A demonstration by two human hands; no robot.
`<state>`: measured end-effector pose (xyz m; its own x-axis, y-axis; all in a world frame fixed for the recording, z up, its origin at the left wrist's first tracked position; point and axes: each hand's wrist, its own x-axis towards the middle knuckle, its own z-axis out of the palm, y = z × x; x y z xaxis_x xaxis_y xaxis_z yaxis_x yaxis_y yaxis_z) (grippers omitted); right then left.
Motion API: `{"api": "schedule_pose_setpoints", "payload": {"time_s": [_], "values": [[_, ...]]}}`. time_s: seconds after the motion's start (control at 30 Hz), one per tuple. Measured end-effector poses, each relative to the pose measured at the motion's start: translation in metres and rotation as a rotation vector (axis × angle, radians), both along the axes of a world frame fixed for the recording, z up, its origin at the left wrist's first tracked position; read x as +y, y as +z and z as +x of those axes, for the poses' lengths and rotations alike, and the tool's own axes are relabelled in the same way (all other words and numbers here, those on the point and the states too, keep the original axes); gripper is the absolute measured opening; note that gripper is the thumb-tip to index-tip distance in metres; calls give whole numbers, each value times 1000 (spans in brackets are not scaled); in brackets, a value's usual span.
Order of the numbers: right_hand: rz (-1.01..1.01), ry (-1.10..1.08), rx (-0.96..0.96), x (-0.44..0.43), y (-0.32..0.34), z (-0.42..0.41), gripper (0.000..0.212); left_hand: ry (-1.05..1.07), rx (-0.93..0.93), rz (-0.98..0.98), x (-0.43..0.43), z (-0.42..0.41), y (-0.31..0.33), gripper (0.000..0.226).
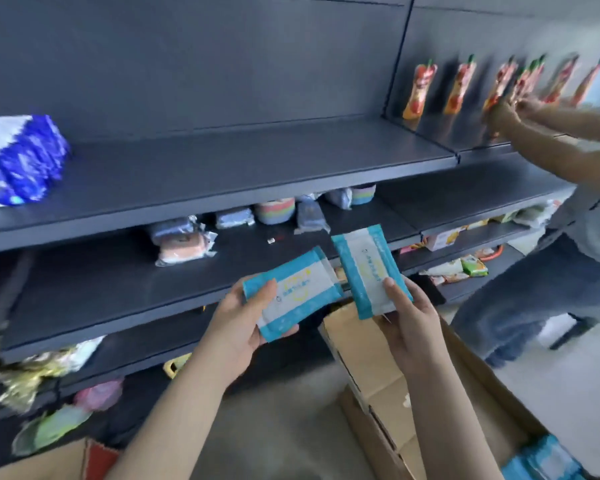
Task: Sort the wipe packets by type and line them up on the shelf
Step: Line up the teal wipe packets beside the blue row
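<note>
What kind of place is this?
Probably a shop or stockroom being stocked: tiered dark shelves holding packaged goods, a row of red pouches, and an open cardboard box.

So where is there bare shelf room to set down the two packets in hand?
Top shelf: a long bare stretch between the blue packs at left and the red pouches at right. Middle shelf: bare in front and left of the sponges. Crowded: behind, among the sponges, and the lower shelves.
</note>
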<state>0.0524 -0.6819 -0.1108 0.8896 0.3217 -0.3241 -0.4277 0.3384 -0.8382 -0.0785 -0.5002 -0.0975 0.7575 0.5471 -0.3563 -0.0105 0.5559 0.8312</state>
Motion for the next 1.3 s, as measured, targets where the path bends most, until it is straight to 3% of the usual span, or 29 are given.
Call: {"api": "schedule_pose_setpoints", "payload": {"time_s": [0.2, 0.4, 0.53, 0.73, 1.03, 1.17, 1.3], "values": [[113, 141, -71, 98, 33, 43, 24, 132, -59, 131, 84, 13, 32, 22], [131, 305, -150, 198, 59, 119, 30, 275, -25, 216, 168, 49, 50, 45], [93, 358, -162, 263, 71, 149, 26, 405, -13, 289, 213, 64, 57, 26], [7, 419, -141, 354, 61, 159, 30, 484, 149, 379, 298, 79, 58, 31], [-133, 277, -212, 459, 33, 188, 27, 476, 243, 562, 447, 127, 26, 11], [-170, 204, -228, 491, 30, 198, 31, 450, 258, 669, 500, 151, 18, 10], [-167, 205, -303, 512, 27, 200, 22, 411, 313, 789, 537, 174, 13, 12]]}}
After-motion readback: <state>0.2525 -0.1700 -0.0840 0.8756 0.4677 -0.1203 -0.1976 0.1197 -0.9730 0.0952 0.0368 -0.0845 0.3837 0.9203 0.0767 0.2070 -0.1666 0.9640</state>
